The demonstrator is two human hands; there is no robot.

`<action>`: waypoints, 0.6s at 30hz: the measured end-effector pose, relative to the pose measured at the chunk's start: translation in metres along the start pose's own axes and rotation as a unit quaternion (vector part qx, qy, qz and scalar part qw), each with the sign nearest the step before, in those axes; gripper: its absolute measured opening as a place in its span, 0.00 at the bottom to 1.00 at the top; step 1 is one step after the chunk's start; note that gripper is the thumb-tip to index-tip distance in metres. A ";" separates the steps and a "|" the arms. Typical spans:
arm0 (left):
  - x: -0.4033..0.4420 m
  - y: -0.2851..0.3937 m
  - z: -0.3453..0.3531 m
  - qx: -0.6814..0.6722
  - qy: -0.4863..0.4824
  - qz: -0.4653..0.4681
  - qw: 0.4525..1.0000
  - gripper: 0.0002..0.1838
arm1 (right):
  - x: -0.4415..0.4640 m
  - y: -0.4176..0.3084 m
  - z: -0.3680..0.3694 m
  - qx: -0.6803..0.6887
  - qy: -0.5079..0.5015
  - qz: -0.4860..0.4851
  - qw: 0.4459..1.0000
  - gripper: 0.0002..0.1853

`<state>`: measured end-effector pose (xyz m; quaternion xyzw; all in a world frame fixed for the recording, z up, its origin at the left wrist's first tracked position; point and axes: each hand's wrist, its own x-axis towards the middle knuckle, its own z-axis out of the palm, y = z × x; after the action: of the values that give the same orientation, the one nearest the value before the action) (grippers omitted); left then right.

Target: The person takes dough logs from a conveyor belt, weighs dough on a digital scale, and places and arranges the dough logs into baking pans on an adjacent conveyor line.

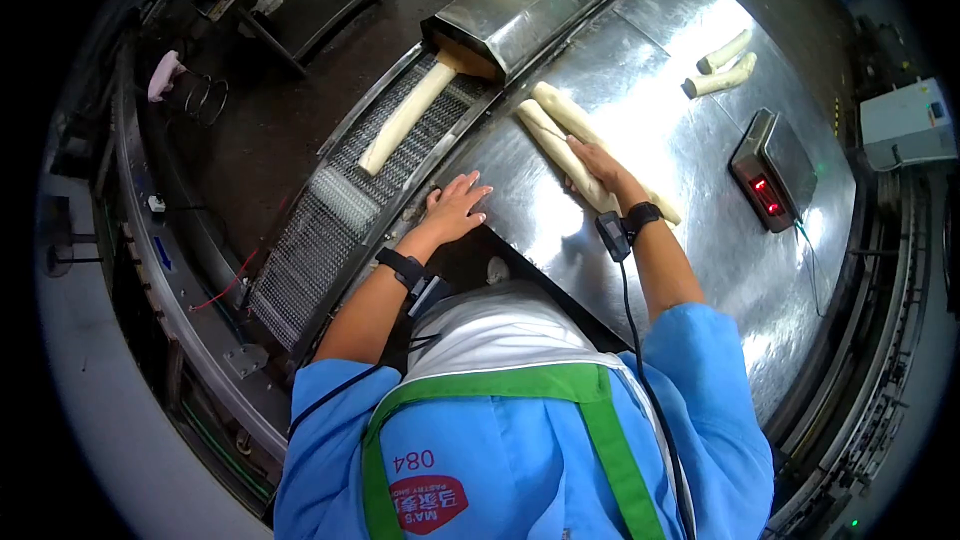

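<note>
Two long, pale dough rolls lie side by side on the metal table: a left dough roll (pixel 547 138) and a right dough roll (pixel 565 110). My right hand (pixel 603 172) is over them, its thumb and fingers gripping the left roll; part of both rolls is hidden beneath it. My left hand (pixel 457 210) rests at the table's edge beside the conveyor, fingers spread, holding nothing. Another dough roll (pixel 408 120) lies on the mesh conveyor belt (pixel 322 240), its far end under the opening of a metal housing (pixel 525 15).
Two shorter dough pieces (pixel 722 80) lie at the far right of the metal table (pixel 690 270). Close by stands a scale (pixel 775 170) with a lit red display and a cable. A dark cart (pixel 310 5) is on the floor beyond the conveyor.
</note>
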<state>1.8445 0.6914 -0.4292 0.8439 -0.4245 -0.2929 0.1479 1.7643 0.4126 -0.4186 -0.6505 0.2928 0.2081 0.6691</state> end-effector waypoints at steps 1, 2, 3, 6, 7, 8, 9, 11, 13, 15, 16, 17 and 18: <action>-0.001 0.000 0.000 0.003 0.003 0.001 1.000 0.26 | -0.007 -0.001 0.005 0.027 0.025 -0.018 0.999 0.29; 0.000 -0.001 0.000 0.002 0.000 0.001 1.000 0.26 | -0.002 0.006 0.001 0.029 0.025 -0.016 0.999 0.29; 0.000 -0.003 0.001 -0.005 0.001 0.003 1.000 0.25 | 0.007 0.017 -0.006 -0.027 0.065 -0.031 0.997 0.28; 0.007 -0.011 -0.008 -0.008 0.009 0.011 1.000 0.23 | 0.002 0.025 -0.009 -0.205 0.160 -0.180 0.949 0.27; 0.012 -0.024 -0.012 -0.083 0.035 0.027 0.996 0.21 | -0.002 0.031 -0.004 -0.291 0.213 -0.205 0.910 0.26; 0.016 -0.036 -0.015 -0.157 0.061 0.043 0.985 0.20 | -0.007 0.039 0.001 -0.374 0.264 -0.228 0.859 0.27; 0.014 -0.043 -0.024 -0.103 0.157 0.042 0.981 0.20 | -0.019 0.041 0.006 -0.375 0.264 -0.229 0.859 0.27; 0.002 -0.041 -0.045 -0.001 0.311 -0.029 0.950 0.20 | -0.046 0.041 0.021 -0.522 0.293 -0.294 0.745 0.32; -0.007 -0.057 -0.056 0.084 0.389 -0.138 0.907 0.22 | -0.059 0.060 0.021 -0.533 0.257 -0.273 0.759 0.34; -0.013 -0.100 -0.050 0.107 0.389 -0.213 0.890 0.23 | -0.070 0.073 0.007 -0.531 0.242 -0.188 0.790 0.27; -0.017 -0.117 -0.048 0.117 0.385 -0.251 0.880 0.23 | -0.080 0.074 0.002 -0.516 0.255 -0.146 0.804 0.20; -0.025 -0.118 -0.056 0.064 0.304 -0.307 0.900 0.23 | -0.087 0.083 -0.009 -0.526 0.251 -0.161 0.796 0.16; -0.034 -0.118 -0.064 0.005 0.219 -0.359 0.907 0.22 | -0.092 0.085 -0.012 -0.529 0.260 -0.136 0.796 0.15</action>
<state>1.9426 0.7895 -0.4251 0.9829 -0.0516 -0.1315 0.1182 1.6385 0.4156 -0.4212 -0.9659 0.2085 0.0609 0.1409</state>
